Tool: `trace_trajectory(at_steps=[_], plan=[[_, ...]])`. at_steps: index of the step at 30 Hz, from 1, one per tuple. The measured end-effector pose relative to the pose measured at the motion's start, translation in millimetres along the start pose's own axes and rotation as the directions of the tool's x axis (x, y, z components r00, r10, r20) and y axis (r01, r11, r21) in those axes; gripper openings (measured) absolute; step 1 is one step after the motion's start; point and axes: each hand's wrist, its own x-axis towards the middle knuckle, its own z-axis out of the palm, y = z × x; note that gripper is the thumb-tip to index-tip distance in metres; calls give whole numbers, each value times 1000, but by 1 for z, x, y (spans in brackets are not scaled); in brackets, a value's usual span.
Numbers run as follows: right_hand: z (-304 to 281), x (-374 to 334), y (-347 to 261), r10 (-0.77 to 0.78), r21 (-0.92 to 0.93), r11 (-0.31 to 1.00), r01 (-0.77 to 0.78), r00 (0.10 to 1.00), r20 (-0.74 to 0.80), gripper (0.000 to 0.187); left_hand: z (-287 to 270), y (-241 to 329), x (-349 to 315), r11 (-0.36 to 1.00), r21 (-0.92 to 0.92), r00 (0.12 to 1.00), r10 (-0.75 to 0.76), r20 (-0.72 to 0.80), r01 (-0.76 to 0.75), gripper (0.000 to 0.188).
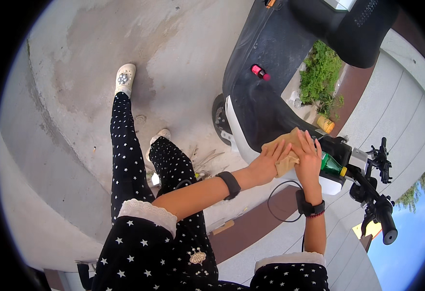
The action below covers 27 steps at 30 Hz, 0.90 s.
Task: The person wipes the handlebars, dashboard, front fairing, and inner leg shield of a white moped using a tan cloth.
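Both my hands are on a tan cloth by the front panel of an electric scooter. My left hand grips the cloth's near side, its fingers bent over it. On the cloth's other side, my right hand has its fingers close together, folding or pressing the fabric; part of the cloth is hidden under the hands. Just beside my right hand, a green bottle with a yellow cap sits at the scooter's front, partly covered. A small dark bottle with a pink label lies on the scooter's black footboard.
The scooter's handlebar reaches out at the right, and its black seat is at the top. Green plants and a yellow container are beyond the scooter. A thin black cable loops near my right wrist. Concrete ground lies left.
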Motion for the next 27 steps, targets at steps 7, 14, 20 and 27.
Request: trace_trajectory(at_steps=[7, 14, 20, 27], plan=[[15, 4, 54, 95, -14, 995, -95, 960, 264, 52, 42, 1, 45, 950, -217, 972, -203, 122, 226, 91], [-2, 14, 52, -1, -14, 1000, 10, 849, 528, 67, 54, 10, 39, 930, -283, 972, -230, 46, 233, 107], [22, 0, 69, 130, -136, 988, -77, 889, 440, 56, 54, 4, 53, 952, -233, 979, -202, 11, 199, 90], [-14, 47, 110, 589, -249, 795, -553, 607, 533, 42, 12, -4, 165, 889, -351, 935, -191, 299, 293, 39]])
